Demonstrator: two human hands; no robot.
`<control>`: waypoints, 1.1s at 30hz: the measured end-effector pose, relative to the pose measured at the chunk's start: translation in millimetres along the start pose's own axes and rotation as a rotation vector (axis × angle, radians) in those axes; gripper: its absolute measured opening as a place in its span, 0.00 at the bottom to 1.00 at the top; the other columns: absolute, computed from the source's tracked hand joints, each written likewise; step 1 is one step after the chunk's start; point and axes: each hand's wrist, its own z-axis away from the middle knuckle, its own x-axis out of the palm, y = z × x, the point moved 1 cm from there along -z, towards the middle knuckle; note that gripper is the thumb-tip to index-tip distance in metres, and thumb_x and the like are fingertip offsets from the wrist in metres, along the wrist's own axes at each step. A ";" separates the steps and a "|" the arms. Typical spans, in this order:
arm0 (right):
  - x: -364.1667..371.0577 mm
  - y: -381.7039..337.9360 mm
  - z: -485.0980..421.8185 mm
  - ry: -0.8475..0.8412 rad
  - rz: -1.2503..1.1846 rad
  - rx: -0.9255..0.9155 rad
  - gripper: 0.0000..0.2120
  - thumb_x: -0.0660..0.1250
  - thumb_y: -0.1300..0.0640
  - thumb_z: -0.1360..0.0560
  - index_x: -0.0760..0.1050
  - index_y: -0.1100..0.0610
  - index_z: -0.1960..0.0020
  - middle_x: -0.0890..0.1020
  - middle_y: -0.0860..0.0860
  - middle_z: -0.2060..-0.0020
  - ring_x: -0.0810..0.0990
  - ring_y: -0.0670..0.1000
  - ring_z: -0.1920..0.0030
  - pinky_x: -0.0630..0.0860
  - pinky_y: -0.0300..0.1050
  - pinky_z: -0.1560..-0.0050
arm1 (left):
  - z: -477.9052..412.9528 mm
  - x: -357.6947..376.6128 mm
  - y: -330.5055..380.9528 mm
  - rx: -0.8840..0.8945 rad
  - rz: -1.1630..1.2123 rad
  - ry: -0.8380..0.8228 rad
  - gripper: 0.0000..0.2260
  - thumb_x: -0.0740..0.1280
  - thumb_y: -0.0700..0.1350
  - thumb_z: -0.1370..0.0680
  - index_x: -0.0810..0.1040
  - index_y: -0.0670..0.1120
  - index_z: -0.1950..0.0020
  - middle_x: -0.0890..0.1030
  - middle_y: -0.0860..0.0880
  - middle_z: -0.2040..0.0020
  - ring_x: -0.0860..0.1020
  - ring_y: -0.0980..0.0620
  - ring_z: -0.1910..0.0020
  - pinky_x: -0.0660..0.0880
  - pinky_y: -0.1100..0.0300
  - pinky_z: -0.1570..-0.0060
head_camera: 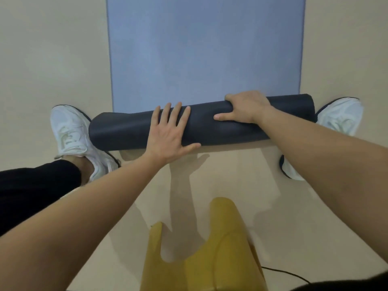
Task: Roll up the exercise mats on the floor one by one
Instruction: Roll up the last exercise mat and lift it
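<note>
**Operator:** Below my head camera, on a pale beige floor (52,59), lies a blue-grey exercise mat (205,49) with a dark charcoal underside. Its near end is wound into a roll (130,131), which sits between my two white sneakers, the left one (71,131) touching the roll's left end, the right one (340,116) just beside its right end.

**Listener:** What are your hands doing?

**Operator:** My left hand (168,135) lies flat on the roll, fingers spread, palm pressing down near the middle. My right hand (245,108) is curled over the top of the roll, fingers hooked over its far edge and thumb stretched along the near side.

**Listener:** How much is done?

**Operator:** I judge it an early stage. Only a modest roll has formed, and a long flat stretch of mat runs away from me to the top of the view, so its far end is out of sight. No other mats show here, so I cannot tell how many remain.

**Listener:** Which way does it point?

**Operator:** The flat mat's long axis runs straight ahead of me. The roll lies across that, left to right, slightly tilted, with its right end farther from me. A yellow garment (210,248) hangs below my chest.
</note>
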 end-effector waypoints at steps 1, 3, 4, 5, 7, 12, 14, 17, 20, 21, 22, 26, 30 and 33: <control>0.6 1.8 -2.5 0.000 -0.022 0.009 0.36 0.53 0.18 0.30 0.70 0.50 0.50 0.79 0.50 0.60 0.77 0.56 0.57 0.68 0.51 0.58 | -6.0 -0.7 -2.3 0.012 -0.002 -0.006 0.48 0.51 0.79 0.26 0.56 0.48 0.17 0.62 0.41 0.19 0.61 0.36 0.22 0.53 0.36 0.21; 0.1 4.4 -5.5 0.044 -0.064 0.041 0.36 0.55 0.19 0.30 0.71 0.52 0.50 0.78 0.50 0.57 0.77 0.56 0.55 0.69 0.52 0.56 | -20.0 -4.6 -8.7 0.038 0.007 -0.011 0.49 0.51 0.80 0.28 0.57 0.48 0.18 0.65 0.42 0.21 0.64 0.37 0.24 0.55 0.37 0.22; -0.1 4.8 -6.2 0.097 -0.069 0.060 0.36 0.55 0.19 0.29 0.71 0.52 0.48 0.78 0.51 0.53 0.76 0.56 0.52 0.70 0.53 0.53 | -27.0 -6.5 -12.2 0.051 0.004 -0.015 0.49 0.51 0.81 0.28 0.59 0.48 0.18 0.66 0.42 0.22 0.65 0.37 0.25 0.56 0.38 0.23; 0.4 5.4 -6.4 0.160 -0.065 0.089 0.36 0.56 0.20 0.29 0.72 0.53 0.45 0.77 0.52 0.49 0.75 0.57 0.49 0.71 0.54 0.49 | -34.0 -8.5 -15.2 0.066 -0.001 -0.020 0.49 0.50 0.81 0.29 0.60 0.48 0.19 0.68 0.43 0.23 0.67 0.38 0.27 0.57 0.39 0.23; 2.6 3.0 -1.8 0.285 -0.057 0.149 0.35 0.56 0.24 0.26 0.73 0.54 0.39 0.75 0.55 0.44 0.74 0.59 0.44 0.70 0.56 0.42 | -47.9 -11.0 -21.6 0.097 -0.009 -0.030 0.50 0.49 0.82 0.30 0.62 0.49 0.20 0.70 0.45 0.25 0.70 0.39 0.31 0.61 0.41 0.26; 16.7 -10.9 38.4 0.506 0.031 0.017 0.36 0.56 0.27 0.24 0.74 0.56 0.35 0.77 0.57 0.41 0.74 0.61 0.41 0.67 0.59 0.36 | -79.4 -17.9 -40.4 0.144 0.119 -0.084 0.49 0.49 0.84 0.31 0.65 0.51 0.21 0.74 0.48 0.27 0.73 0.42 0.32 0.65 0.44 0.30; 28.8 -12.6 50.3 0.474 0.107 0.003 0.43 0.56 0.23 0.27 0.72 0.57 0.29 0.75 0.59 0.34 0.73 0.63 0.34 0.63 0.66 0.28 | -88.1 -16.8 -45.0 0.153 0.200 -0.086 0.49 0.51 0.84 0.32 0.66 0.52 0.22 0.75 0.49 0.28 0.72 0.43 0.32 0.65 0.44 0.31; 39.5 -12.6 52.4 0.382 0.184 0.048 0.52 0.55 0.19 0.31 0.65 0.57 0.22 0.70 0.60 0.26 0.67 0.65 0.26 0.56 0.73 0.25 | -96.3 -12.6 -49.3 0.150 0.295 -0.074 0.47 0.54 0.83 0.33 0.68 0.54 0.23 0.75 0.51 0.29 0.70 0.45 0.31 0.66 0.44 0.33; 34.3 -10.1 46.1 0.376 0.168 0.038 0.52 0.56 0.19 0.31 0.65 0.57 0.22 0.72 0.61 0.28 0.68 0.66 0.27 0.58 0.73 0.25 | -100.6 -16.0 -49.5 0.137 0.313 -0.093 0.48 0.55 0.83 0.33 0.69 0.54 0.24 0.73 0.50 0.29 0.70 0.45 0.32 0.66 0.44 0.33; 31.7 -8.1 43.6 0.378 0.160 0.025 0.51 0.57 0.19 0.31 0.66 0.57 0.23 0.72 0.61 0.29 0.69 0.66 0.29 0.59 0.71 0.25 | -101.5 -18.0 -49.3 0.138 0.305 -0.108 0.47 0.55 0.83 0.33 0.69 0.53 0.24 0.73 0.50 0.30 0.70 0.44 0.32 0.67 0.44 0.33; 29.4 -6.0 41.4 0.380 0.158 0.012 0.51 0.57 0.19 0.31 0.66 0.57 0.24 0.74 0.61 0.31 0.70 0.65 0.30 0.61 0.69 0.25 | -101.7 -20.7 -49.0 0.140 0.291 -0.112 0.47 0.55 0.82 0.32 0.70 0.53 0.24 0.74 0.49 0.30 0.70 0.44 0.32 0.67 0.44 0.33; 20.3 2.5 32.3 0.456 0.145 -0.040 0.48 0.57 0.19 0.31 0.73 0.57 0.31 0.79 0.58 0.41 0.76 0.62 0.42 0.70 0.61 0.32 | -89.0 -40.0 -41.2 0.185 0.194 0.136 0.37 0.59 0.75 0.26 0.75 0.48 0.29 0.79 0.48 0.34 0.75 0.42 0.38 0.69 0.45 0.38; -15.4 10.6 17.7 0.383 0.032 -0.021 0.46 0.56 0.18 0.33 0.75 0.54 0.34 0.79 0.55 0.46 0.77 0.59 0.46 0.73 0.55 0.44 | -53.3 -41.9 -19.6 0.269 0.111 0.377 0.31 0.64 0.67 0.24 0.77 0.46 0.29 0.79 0.45 0.32 0.76 0.41 0.35 0.69 0.44 0.37; -50.0 17.2 -2.3 0.211 -0.074 0.011 0.44 0.57 0.16 0.35 0.74 0.48 0.35 0.79 0.51 0.45 0.77 0.57 0.45 0.73 0.54 0.47 | -40.0 -33.7 -9.0 0.175 0.040 0.292 0.39 0.62 0.69 0.24 0.67 0.46 0.20 0.68 0.42 0.21 0.66 0.37 0.23 0.60 0.38 0.25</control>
